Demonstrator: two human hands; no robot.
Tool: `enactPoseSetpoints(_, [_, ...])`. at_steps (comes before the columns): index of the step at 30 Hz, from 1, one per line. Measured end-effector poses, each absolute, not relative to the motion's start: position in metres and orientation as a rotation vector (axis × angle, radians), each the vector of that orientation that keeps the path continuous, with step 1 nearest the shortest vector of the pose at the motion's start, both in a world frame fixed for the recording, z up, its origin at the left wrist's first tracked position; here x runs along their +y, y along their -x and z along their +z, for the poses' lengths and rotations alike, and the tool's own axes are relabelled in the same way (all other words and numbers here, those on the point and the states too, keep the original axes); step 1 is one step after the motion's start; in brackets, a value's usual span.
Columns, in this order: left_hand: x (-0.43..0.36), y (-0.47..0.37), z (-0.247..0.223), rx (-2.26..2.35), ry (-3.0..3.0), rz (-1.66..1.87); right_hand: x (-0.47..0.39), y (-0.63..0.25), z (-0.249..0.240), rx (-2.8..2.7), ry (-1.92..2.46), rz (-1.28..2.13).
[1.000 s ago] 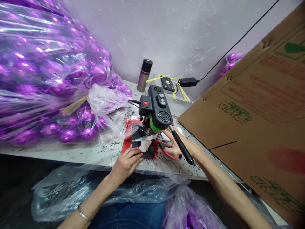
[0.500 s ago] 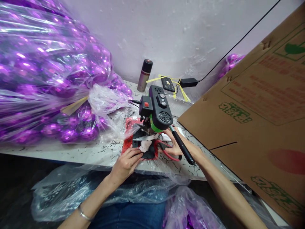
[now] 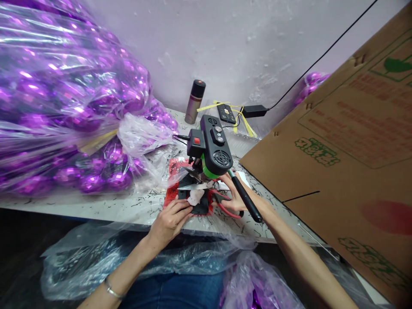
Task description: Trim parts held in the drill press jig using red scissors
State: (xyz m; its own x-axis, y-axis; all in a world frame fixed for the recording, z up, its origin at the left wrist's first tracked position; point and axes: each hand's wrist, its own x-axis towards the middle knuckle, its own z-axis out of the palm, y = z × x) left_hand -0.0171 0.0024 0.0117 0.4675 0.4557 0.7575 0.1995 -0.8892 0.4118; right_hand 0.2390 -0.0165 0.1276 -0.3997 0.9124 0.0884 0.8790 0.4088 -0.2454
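Note:
My left hand (image 3: 172, 218) pinches the lower left edge of a small whitish piece (image 3: 195, 197) at the front of the black base. Over that base stands a black and green press-like device (image 3: 216, 143) with a long black lever (image 3: 246, 197). My right hand (image 3: 234, 195) is partly hidden behind the lever, its fingers around the red-handled scissors (image 3: 227, 209). The scissors' blades (image 3: 193, 187) point left, spread apart, just above the whitish piece. Beneath the base lies a red mat (image 3: 170, 195).
Clear bags of shiny purple balls (image 3: 71, 98) fill the left. A large cardboard box (image 3: 337, 163) leans in on the right. Behind the device are a spray can (image 3: 195, 102), a black phone-like item (image 3: 226, 113) and an adapter (image 3: 254, 111). Plastic sheeting (image 3: 106, 257) hangs at the table's front edge.

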Motion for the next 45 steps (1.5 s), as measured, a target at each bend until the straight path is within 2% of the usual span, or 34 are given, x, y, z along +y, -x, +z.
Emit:
enactPoseSetpoints(10, [0.003, 0.017, 0.008, 0.563, -2.429, 1.369, -0.015, -0.242, 0.12, -2.434, 1.564, 0.204])
enactPoseSetpoints(19, [0.004, 0.018, 0.008, 0.558, -2.448, 1.362, -0.018, -0.238, 0.136, -2.426, 1.615, 0.263])
enactPoseSetpoints(36, [0.004, 0.018, 0.01, 0.556, -2.447, 1.37, -0.014, -0.235, 0.163, -2.415, 1.663, 0.728])
enactPoseSetpoints(45, [0.004, 0.017, 0.007, 0.568, -2.456, 1.387, -0.03, -0.231, 0.145, -2.408, 1.754, 0.257])
